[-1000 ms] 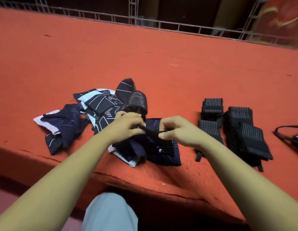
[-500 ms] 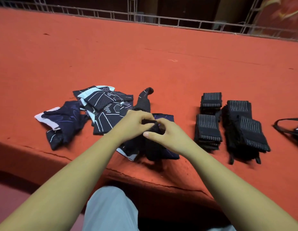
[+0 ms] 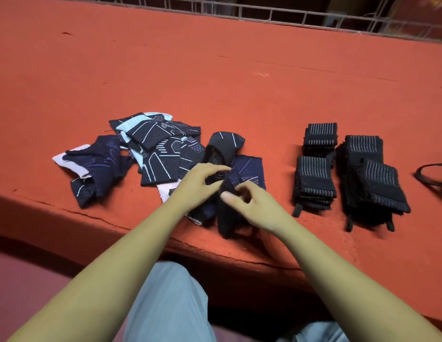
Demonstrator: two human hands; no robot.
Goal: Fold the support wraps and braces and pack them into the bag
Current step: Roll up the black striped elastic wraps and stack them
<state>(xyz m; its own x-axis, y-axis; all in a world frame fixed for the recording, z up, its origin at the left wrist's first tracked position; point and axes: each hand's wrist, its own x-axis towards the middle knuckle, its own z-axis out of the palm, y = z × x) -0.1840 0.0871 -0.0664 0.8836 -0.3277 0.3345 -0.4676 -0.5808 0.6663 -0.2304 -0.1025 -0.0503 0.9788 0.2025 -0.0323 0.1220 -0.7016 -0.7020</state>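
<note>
We hold the black wrap (image 3: 226,218) at the near edge of the red carpeted platform (image 3: 239,82), close to our body, likely so both hands can crease it against a firm surface. Our right hand (image 3: 252,206) pinches it, thumb flat on the fabric and fingers (image 3: 249,193) curled behind. Our left hand (image 3: 202,183) arches over the wrap's upper end with its fingertips on the cloth, though we cannot tell whether the thumb closes underneath. The wrap partly lies on a navy brace (image 3: 249,169) just behind it, so the fold could catch that piece too. To the left of the wrap, a loose heap of patterned braces (image 3: 160,154) sprawls unfolded and overlapping, touching the things beneath our hands. We judge this to be the pile yet to be worked through. To the right of the wrap, well apart, stand neat stacks of folded striped wraps (image 3: 313,178), with a second group (image 3: 373,178) just beyond them, kept separate so finished pieces stay tidy. Further right of the wrap, at the frame's edge, a black strap loop (image 3: 429,174) shows. It is probably the bag, though too little is visible to be sure. Nothing is packed into it that we can see. The stacks sit between the wrap and that strap, so any carry across must pass over them. Far behind the wrap runs a metal railing (image 3: 264,13).
</note>
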